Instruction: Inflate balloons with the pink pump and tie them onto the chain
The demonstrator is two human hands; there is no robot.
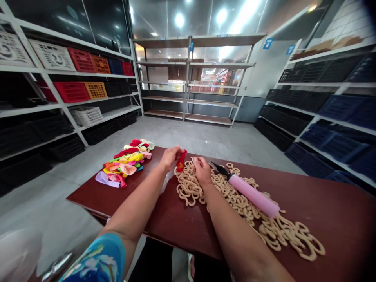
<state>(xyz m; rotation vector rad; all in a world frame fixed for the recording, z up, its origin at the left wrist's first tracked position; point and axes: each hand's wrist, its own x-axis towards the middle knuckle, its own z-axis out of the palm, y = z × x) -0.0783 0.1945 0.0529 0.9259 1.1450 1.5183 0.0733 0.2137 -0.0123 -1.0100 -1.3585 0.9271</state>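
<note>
My left hand (169, 157) is closed on a limp red balloon (181, 160) with a gold print, which hangs from the fingertips. Just to its right, my right hand (202, 170) is pinched over a heap of tan, curled, cord-like pieces (188, 187); whatever lies between its fingers is too small to make out. A pink hand pump (254, 196) with a black nozzle rests across the heap, right of that hand. Left of my left hand, a pile of uninflated balloons (125, 163) in many colours lies on the dark red table (176, 227).
White shelving (108, 113) with red, orange, white and dark crates lines the left wall. A metal rack (188, 102) stands beyond the table. Black and blue crates (326, 137) fill the shelves at right. Grey floor surrounds the table.
</note>
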